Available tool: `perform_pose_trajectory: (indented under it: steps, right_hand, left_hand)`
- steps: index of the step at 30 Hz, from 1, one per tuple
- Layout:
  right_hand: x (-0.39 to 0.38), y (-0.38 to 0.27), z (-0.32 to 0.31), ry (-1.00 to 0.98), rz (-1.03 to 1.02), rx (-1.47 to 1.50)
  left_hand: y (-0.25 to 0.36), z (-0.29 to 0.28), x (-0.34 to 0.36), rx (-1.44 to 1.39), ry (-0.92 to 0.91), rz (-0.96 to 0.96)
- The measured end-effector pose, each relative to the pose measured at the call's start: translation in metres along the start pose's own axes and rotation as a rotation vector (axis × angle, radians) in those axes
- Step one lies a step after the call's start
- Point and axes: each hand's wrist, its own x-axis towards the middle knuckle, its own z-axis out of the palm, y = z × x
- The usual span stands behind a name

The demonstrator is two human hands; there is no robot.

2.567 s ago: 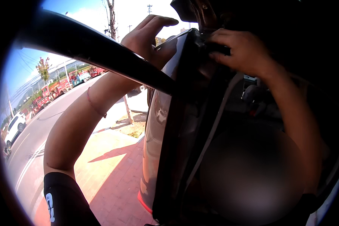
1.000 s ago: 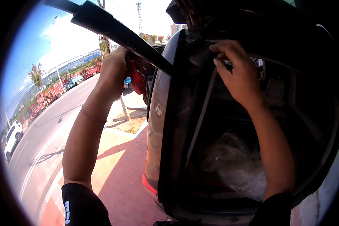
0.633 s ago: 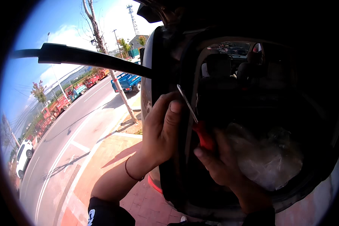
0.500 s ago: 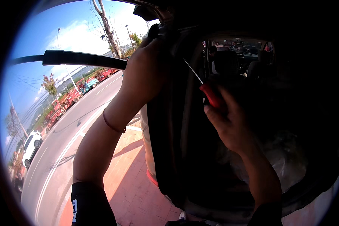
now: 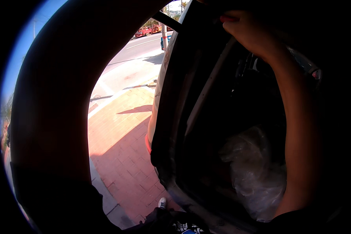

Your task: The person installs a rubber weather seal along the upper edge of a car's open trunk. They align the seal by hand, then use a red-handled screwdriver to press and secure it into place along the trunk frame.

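From the head view, here's the right hand [image 5: 250,34], high up by the top of the car's [image 5: 158,93] dark rear opening, fingers curled round a red handle [image 5: 229,18]! Just the red end pokes out past the fist; the rest of the tool is lost in shadow. Over on the left, the left arm [image 5: 52,101] sweeps upward, huge and dark, close to the lens. The left hand is out of sight past the top edge, so whether it's gripping anything, I can't tell. Below the right hand, a crumpled clear plastic bag [image 5: 251,167] lies low inside the opening, beside the right forearm [image 5: 298,136]. A dark bar [image 5: 167,21] juts out across the bright street, and down on the sunlit and shaded paving [image 5: 124,167] there's a pale shoe [image 5: 162,202]!
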Motion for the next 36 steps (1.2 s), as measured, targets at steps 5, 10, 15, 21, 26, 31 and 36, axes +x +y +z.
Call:
perform_pose_trajectory:
  steps: [5,10,15,21,26,31,36]
  right_hand:
    - [-0.003,0.015,0.017,0.119,-0.063,-0.076]
    - [0.003,0.039,0.019,0.145,-0.116,-0.062]
    - [0.012,0.021,0.011,0.040,-0.076,-0.010]
    - [0.001,0.010,0.010,0.104,-0.009,-0.171]
    - [0.007,0.024,0.012,0.139,-0.113,-0.136]
    - [0.034,0.026,-0.032,-0.111,-0.130,-0.206]
    - [0.056,0.018,-0.007,-0.060,-0.230,-0.123]
  left_hand:
    - [-0.005,0.001,-0.007,-0.188,0.031,0.057]
    - [0.021,-0.027,-0.018,-0.184,0.040,-0.078]
    - [-0.017,0.048,0.011,0.152,0.225,0.090]
    - [0.011,-0.002,0.006,0.031,0.042,0.016]
    - [0.028,-0.023,-0.034,-0.156,0.251,-0.144]
    - [0.007,-0.033,0.010,-0.001,0.080,-0.188]
    - [0.025,0.015,-0.009,0.204,-0.090,-0.305]
